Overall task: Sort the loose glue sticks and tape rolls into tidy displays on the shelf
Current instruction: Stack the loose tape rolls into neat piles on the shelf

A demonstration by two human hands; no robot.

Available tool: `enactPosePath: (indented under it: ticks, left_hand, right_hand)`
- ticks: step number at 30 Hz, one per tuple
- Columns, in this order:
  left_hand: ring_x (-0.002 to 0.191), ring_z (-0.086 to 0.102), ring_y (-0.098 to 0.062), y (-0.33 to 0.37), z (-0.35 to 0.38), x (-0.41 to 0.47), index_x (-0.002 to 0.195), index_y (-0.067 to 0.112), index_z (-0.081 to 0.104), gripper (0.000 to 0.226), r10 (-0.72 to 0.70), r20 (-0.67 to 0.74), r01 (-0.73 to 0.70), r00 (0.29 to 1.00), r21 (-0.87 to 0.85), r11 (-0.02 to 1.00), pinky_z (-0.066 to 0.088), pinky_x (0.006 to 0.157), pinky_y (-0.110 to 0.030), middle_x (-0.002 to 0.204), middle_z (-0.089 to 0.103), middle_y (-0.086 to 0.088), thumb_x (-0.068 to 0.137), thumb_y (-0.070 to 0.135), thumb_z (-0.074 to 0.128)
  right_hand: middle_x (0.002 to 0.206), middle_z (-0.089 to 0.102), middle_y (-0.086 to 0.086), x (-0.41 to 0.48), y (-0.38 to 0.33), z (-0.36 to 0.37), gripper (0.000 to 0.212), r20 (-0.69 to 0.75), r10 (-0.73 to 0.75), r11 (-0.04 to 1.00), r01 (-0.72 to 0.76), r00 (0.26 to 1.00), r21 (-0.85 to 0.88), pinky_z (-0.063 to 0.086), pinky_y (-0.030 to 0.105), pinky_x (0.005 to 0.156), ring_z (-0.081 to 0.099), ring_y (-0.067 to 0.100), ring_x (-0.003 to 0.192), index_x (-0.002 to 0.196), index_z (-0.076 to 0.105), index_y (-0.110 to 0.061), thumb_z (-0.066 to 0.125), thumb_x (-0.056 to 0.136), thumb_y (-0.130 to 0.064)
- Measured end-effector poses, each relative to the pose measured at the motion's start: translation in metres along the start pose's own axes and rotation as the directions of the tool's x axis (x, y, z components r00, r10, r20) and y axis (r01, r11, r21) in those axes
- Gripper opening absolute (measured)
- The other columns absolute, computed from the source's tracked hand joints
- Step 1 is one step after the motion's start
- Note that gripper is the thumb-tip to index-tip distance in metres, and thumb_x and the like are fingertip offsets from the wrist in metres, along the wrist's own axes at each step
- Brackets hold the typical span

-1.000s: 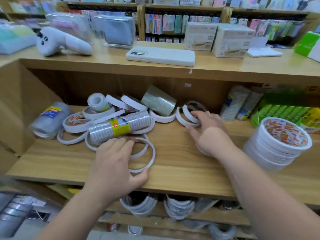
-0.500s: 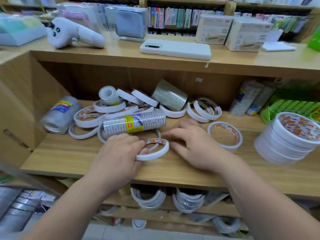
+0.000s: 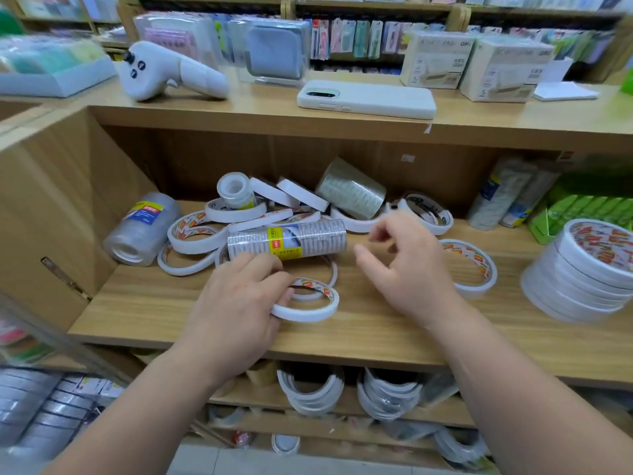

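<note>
A jumble of white tape rolls [image 3: 219, 231] lies at the back left of the wooden shelf [image 3: 376, 330]. My left hand [image 3: 236, 303] grips a thin white tape ring [image 3: 308, 311] at the shelf's front, fingers hooked through it. My right hand [image 3: 407, 269] hovers just right of it, fingers spread and curled, holding nothing. A wrapped sleeve of clear tape with a yellow label [image 3: 287, 243] lies behind my hands. One loose white roll [image 3: 469, 267] rests flat to the right. A neat stack of white rolls [image 3: 582, 272] stands at the far right.
A clear tape pack with a blue label [image 3: 140, 228] leans at the left wall. Green boxes [image 3: 582, 207] sit at the back right. On the shelf top lie a white phone [image 3: 366, 99], a white controller [image 3: 164, 72] and boxes [image 3: 438, 61]. More tape rings [image 3: 311, 389] fill the lower shelf.
My right hand pulled a roll out of the pile, left it flat on the right, and now lifts open. My left hand closed on the thin ring and drew it forward.
</note>
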State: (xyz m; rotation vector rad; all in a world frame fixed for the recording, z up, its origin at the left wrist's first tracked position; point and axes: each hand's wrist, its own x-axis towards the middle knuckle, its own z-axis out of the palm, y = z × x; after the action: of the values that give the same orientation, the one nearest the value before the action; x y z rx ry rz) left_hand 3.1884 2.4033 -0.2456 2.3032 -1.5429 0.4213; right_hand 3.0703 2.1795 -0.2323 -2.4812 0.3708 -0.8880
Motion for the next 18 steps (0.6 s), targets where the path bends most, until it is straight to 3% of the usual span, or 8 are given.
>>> enactPosePath:
  ticks: [1, 3, 6, 9, 11, 15, 18]
  left_hand:
    - [0.089, 0.054, -0.026, 0.0, 0.001, -0.001, 0.105, 0.014, 0.072, 0.032, 0.003, 0.013, -0.003, 1.0, 0.009, 1.0, 0.047, 0.074, -0.044, 0.105, 0.062, -0.001, 0.098, 0.03, 0.045]
    - [0.089, 0.054, -0.026, -0.001, 0.002, -0.001, 0.104, 0.015, 0.073, 0.032, 0.009, 0.031, -0.01, 0.999, 0.024, 1.0, 0.047, 0.074, -0.044, 0.106, 0.062, -0.002, 0.098, 0.031, 0.045]
    - [0.09, 0.054, -0.026, -0.001, 0.002, -0.001, 0.106, 0.015, 0.073, 0.032, -0.006, 0.044, 0.005, 0.999, 0.035, 0.999, 0.047, 0.075, -0.043, 0.107, 0.062, -0.002, 0.097, 0.032, 0.047]
    - [0.095, 0.056, -0.026, -0.001, 0.002, -0.004, 0.113, 0.014, 0.072, 0.039, -0.034, 0.086, 0.03, 0.996, 0.053, 0.998, 0.05, 0.081, -0.044, 0.114, 0.063, -0.003, 0.093, 0.041, 0.053]
    - [0.102, 0.058, -0.028, 0.002, 0.002, -0.008, 0.117, 0.012, 0.071, 0.054, -0.05, 0.133, 0.039, 0.99, 0.085, 0.996, 0.051, 0.087, -0.045, 0.119, 0.063, -0.004, 0.086, 0.053, 0.054]
    - [0.113, 0.054, -0.027, 0.011, 0.004, -0.012, 0.122, 0.01, 0.069, 0.082, -0.073, 0.172, 0.05, 0.982, 0.131, 0.99, 0.041, 0.097, -0.046, 0.123, 0.064, -0.002, 0.078, 0.077, 0.051]
    - [0.113, 0.052, -0.026, 0.017, 0.007, -0.004, 0.124, 0.011, 0.069, 0.077, -0.067, 0.156, 0.041, 0.985, 0.165, 0.986, 0.034, 0.096, -0.043, 0.124, 0.064, -0.001, 0.088, 0.072, 0.038]
  right_hand:
    - [0.105, 0.057, -0.009, 0.005, -0.003, 0.0, 0.028, 0.015, 0.026, 0.999, -0.027, 1.0, 0.047, 0.05, 0.029, 0.081, 0.055, 0.008, 0.097, 0.108, 0.059, -0.027, 0.072, 0.085, -0.038]
    - [0.131, 0.053, -0.011, 0.016, -0.01, 0.003, 0.055, 0.192, 0.046, 0.995, -0.062, 0.98, 0.077, 0.046, 0.029, 0.098, 0.051, 0.007, 0.12, 0.134, 0.052, -0.032, 0.074, 0.085, -0.044]
    - [0.134, 0.054, -0.011, 0.024, -0.015, 0.013, 0.056, 0.305, 0.052, 0.997, -0.069, 0.951, 0.043, 0.043, 0.026, 0.105, 0.05, 0.006, 0.121, 0.137, 0.057, -0.03, 0.077, 0.086, -0.038]
    - [0.119, 0.055, -0.013, 0.019, -0.014, 0.009, 0.046, 0.281, 0.075, 0.984, -0.117, 0.957, 0.135, 0.045, 0.013, 0.093, 0.057, 0.005, 0.107, 0.127, 0.063, -0.028, 0.08, 0.084, -0.029]
    - [0.121, 0.057, -0.009, 0.012, -0.009, 0.001, 0.042, 0.25, 0.127, 0.944, -0.195, 0.96, 0.266, 0.053, 0.024, 0.095, 0.063, 0.006, 0.105, 0.124, 0.063, -0.027, 0.079, 0.086, -0.025]
    - [0.112, 0.072, -0.005, -0.006, 0.005, -0.022, 0.036, 0.137, 0.317, 0.754, -0.337, 0.938, 0.564, 0.06, 0.043, 0.088, 0.072, 0.017, 0.101, 0.121, 0.064, -0.025, 0.076, 0.089, -0.016]
    - [0.107, 0.074, 0.004, -0.016, 0.011, -0.041, 0.032, 0.043, 0.434, 0.623, -0.334, 0.9, 0.707, 0.061, 0.038, 0.083, 0.073, 0.027, 0.099, 0.119, 0.063, -0.019, 0.07, 0.091, -0.005]
